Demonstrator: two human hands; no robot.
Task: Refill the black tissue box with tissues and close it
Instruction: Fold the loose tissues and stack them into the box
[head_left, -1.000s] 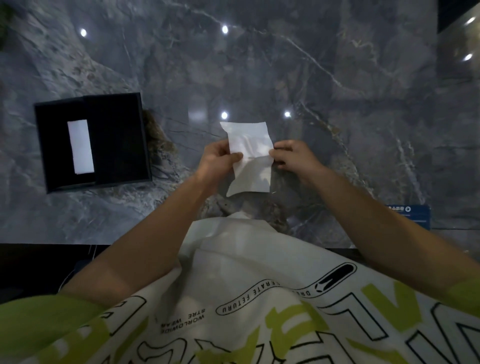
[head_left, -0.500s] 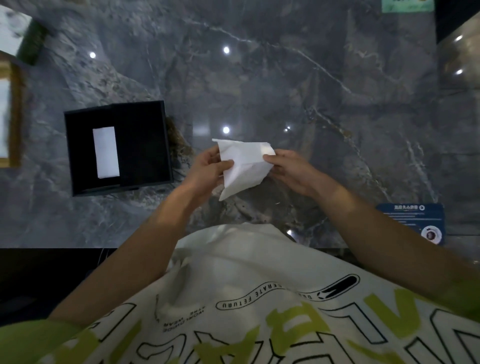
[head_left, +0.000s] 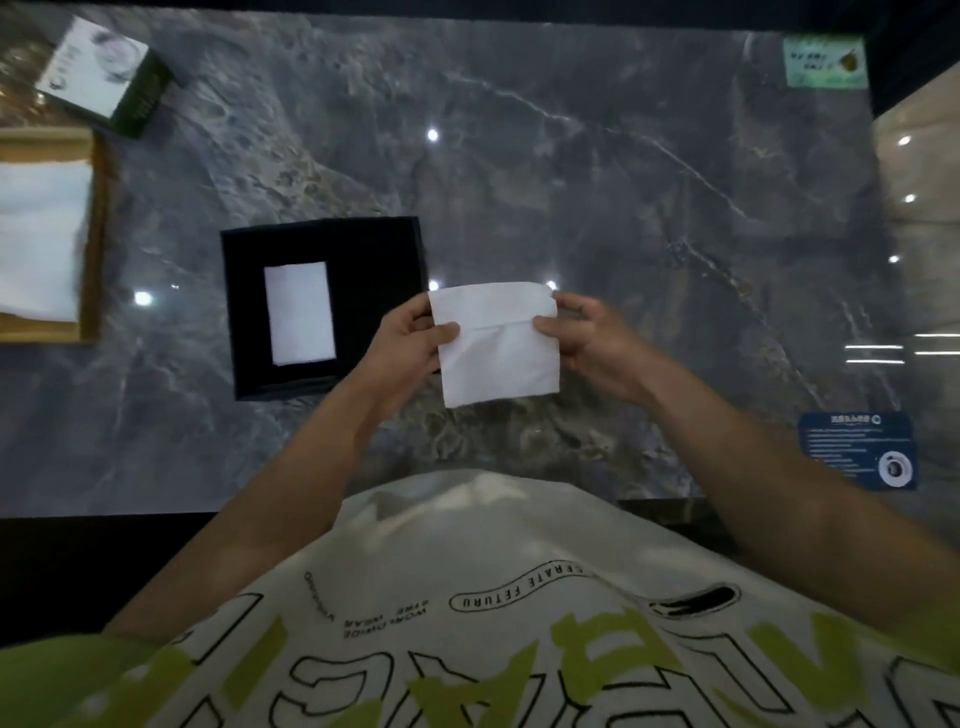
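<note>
Where the grey marble table (head_left: 519, 156) fills most of the view, its glossy top throws back small white dots of ceiling light. At its left edge sits a wooden tray (head_left: 96, 234) with a stack of white tissues (head_left: 41, 234) in it, and a small box (head_left: 104, 78) lies tilted behind that tray. A green card (head_left: 826, 62) rests in the far right corner and a dark blue card (head_left: 857, 449) near the right front edge. The black tissue box (head_left: 363, 249) stands open left of centre, with one folded white tissue lying inside. Just right of the box, both bare arms reach forward over a printed white and green shirt (head_left: 493, 623). The left hand (head_left: 410, 343) and right hand (head_left: 592, 338) each pinch a side edge of a folded tissue (head_left: 496, 345), thumbs on its near face, holding it flat above the table.
</note>
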